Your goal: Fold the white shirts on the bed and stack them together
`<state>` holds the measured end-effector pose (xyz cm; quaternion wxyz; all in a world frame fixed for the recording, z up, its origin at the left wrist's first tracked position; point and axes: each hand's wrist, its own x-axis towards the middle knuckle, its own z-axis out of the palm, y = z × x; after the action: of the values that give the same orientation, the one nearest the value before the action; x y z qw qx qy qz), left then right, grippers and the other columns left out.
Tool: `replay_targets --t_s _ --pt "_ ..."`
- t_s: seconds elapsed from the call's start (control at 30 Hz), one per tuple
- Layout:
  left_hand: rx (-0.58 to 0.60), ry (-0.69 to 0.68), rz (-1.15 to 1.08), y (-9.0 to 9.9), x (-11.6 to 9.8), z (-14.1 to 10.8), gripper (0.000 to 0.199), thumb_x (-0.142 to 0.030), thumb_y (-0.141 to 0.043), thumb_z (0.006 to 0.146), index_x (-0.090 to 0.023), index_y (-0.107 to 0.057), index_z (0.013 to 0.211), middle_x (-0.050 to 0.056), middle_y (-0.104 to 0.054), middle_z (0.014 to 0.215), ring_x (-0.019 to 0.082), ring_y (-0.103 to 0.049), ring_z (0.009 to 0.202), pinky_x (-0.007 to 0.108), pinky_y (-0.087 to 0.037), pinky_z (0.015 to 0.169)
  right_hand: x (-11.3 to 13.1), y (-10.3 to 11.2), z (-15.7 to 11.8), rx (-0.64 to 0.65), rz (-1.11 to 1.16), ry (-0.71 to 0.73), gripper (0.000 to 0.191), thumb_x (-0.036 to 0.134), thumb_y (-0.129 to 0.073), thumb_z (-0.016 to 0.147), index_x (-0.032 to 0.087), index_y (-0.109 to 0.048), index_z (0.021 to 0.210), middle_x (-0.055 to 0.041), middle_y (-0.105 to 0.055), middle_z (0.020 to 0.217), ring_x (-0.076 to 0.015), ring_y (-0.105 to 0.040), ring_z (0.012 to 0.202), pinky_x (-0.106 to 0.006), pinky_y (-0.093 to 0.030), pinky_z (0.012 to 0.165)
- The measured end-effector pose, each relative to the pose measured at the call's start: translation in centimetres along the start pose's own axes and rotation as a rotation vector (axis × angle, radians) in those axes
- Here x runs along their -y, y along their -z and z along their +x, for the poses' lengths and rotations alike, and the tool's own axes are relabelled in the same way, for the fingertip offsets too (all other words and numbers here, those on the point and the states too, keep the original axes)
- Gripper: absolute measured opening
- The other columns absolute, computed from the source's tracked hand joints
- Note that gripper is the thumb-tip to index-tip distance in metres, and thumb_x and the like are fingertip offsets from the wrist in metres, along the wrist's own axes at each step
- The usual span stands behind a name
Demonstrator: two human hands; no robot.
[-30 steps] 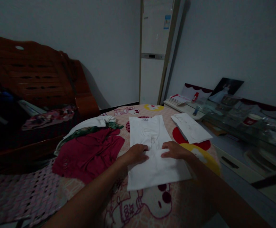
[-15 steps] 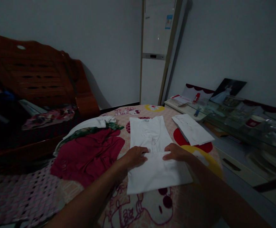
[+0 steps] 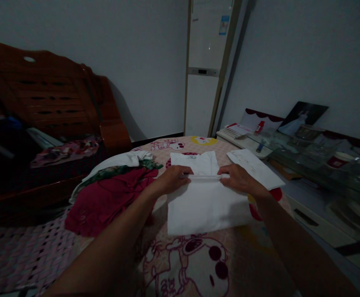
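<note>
A white shirt [image 3: 207, 208] lies partly folded on a round table covered with a patterned cloth [image 3: 195, 268]. My left hand [image 3: 175, 179] pinches the folded edge on its left, and my right hand [image 3: 237, 178] grips the same edge on its right. Between the two hands the edge is drawn straight and slightly raised. Beyond it the neckline shows with a small dark label. A folded white garment [image 3: 257, 169] rests to the right of my right hand. Left of my left hand lies a heap with a crimson garment [image 3: 105, 202] on the near side.
A wooden bench [image 3: 50, 99] stands at the left, with a pink woven seat [image 3: 28, 255] nearer me. At the right, a glass-topped cabinet [image 3: 306, 152] carries a paper cup [image 3: 339, 160], papers and a photo. A tall white appliance [image 3: 203, 99] stands in the corner.
Both hands have moved away from me, carrying the shirt's folded edge toward the neckline. The shirt's near hem has slid forward, and more of the tablecloth's printed figure shows.
</note>
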<state>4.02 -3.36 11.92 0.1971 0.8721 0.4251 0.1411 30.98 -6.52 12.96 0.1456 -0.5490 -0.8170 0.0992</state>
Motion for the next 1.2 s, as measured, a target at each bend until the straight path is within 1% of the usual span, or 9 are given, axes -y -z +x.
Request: replay_targets --t_s 0.1,0.17,0.27,0.37,0.5,0.7,0.8,1.03,1.2 --pt "-0.108 0.022 0.099 2.5 0.9 2.9 0.028 -0.020 -0.057 0.082 -0.022 -0.071 0.107 0.004 -0.073 0.104 0.020 -0.066 0.098 0.028 -0.046 0.089 0.2 1.6 3.7 -0.103 -0.159 -0.031 0.032 0.018 -0.058 0.075 0.019 -0.074 0.103 -0.0089 -0.074 0.103 -0.0240 -0.064 0.097 -0.031 -0.045 0.085" --pt "-0.178 0.046 0.176 3.2 2.3 5.0 0.030 -0.019 -0.058 0.083 -0.021 -0.070 0.110 0.006 -0.073 0.109 0.022 -0.065 0.103 0.029 -0.046 0.092 0.0 1.8 6.5 -0.141 -0.241 -0.048 0.032 0.019 -0.059 0.077 0.019 -0.073 0.106 -0.0095 -0.073 0.109 -0.0256 -0.063 0.102 -0.033 -0.045 0.087" --pt "-0.227 0.103 0.266 2.4 5.2 8.1 0.030 -0.020 -0.057 0.084 -0.020 -0.070 0.111 0.008 -0.072 0.111 0.024 -0.064 0.107 0.030 -0.046 0.094 -0.8 0.5 10.1 -0.154 -0.311 -0.062 0.032 0.020 -0.058 0.081 0.019 -0.072 0.110 -0.0104 -0.071 0.114 -0.0260 -0.062 0.108 -0.034 -0.045 0.091" --pt "-0.147 0.151 0.323 0.3 7.9 9.9 0.032 -0.017 -0.056 0.083 -0.019 -0.071 0.111 0.009 -0.072 0.111 0.024 -0.065 0.106 0.029 -0.048 0.092 -1.9 -2.2 12.2 -0.080 -0.327 -0.079 0.032 0.017 -0.056 0.083 0.020 -0.072 0.111 -0.0105 -0.071 0.115 -0.0254 -0.062 0.109 -0.033 -0.046 0.091" --pt "-0.101 0.119 0.319 -1.0 9.6 11.0 0.032 -0.016 -0.054 0.083 -0.019 -0.072 0.110 0.009 -0.073 0.109 0.023 -0.066 0.104 0.028 -0.048 0.090 -3.4 -4.3 13.5 -0.026 -0.316 -0.097 0.033 0.015 -0.058 0.080 0.022 -0.072 0.109 -0.0095 -0.071 0.115 -0.0254 -0.062 0.109 -0.033 -0.047 0.091" --pt "-0.170 0.108 0.359 1.6 9.8 13.7 0.035 -0.019 -0.054 0.084 -0.020 -0.070 0.115 0.008 -0.071 0.115 0.023 -0.064 0.110 0.028 -0.046 0.095 -4.5 -2.8 16.8 -0.092 -0.396 -0.087 0.032 0.017 -0.056 0.082 0.020 -0.073 0.109 -0.0124 -0.070 0.117 -0.0283 -0.061 0.112 -0.037 -0.046 0.092" --pt "-0.151 0.135 0.394 1.7 10.4 15.2 0.035 -0.018 -0.055 0.083 -0.020 -0.070 0.115 0.007 -0.071 0.117 0.022 -0.063 0.111 0.027 -0.046 0.095 -4.6 -3.3 18.6 -0.080 -0.420 -0.105 0.033 0.014 -0.054 0.083 0.018 -0.073 0.110 -0.0154 -0.070 0.116 -0.0303 -0.062 0.112 -0.039 -0.045 0.093" --pt "-0.123 0.279 0.427 -1.5 12.0 16.6 0.031 -0.017 -0.051 0.086 -0.016 -0.070 0.110 0.013 -0.070 0.113 0.027 -0.064 0.107 0.034 -0.049 0.088 -6.4 -7.7 19.9 -0.015 -0.459 -0.087 0.035 0.011 -0.046 0.087 0.015 -0.070 0.113 -0.0172 -0.070 0.113 -0.0282 -0.062 0.109 -0.037 -0.044 0.091" --pt "-0.331 0.300 0.457 -3.9 11.9 15.8 0.036 -0.015 -0.043 0.092 -0.015 -0.062 0.122 0.015 -0.064 0.123 0.029 -0.056 0.118 0.045 -0.039 0.103 -7.1 -9.4 18.5 -0.149 -0.507 -0.104 0.042 0.009 -0.035 0.093 0.011 -0.061 0.126 -0.0190 -0.066 0.117 -0.0287 -0.054 0.115 -0.041 -0.038 0.098"
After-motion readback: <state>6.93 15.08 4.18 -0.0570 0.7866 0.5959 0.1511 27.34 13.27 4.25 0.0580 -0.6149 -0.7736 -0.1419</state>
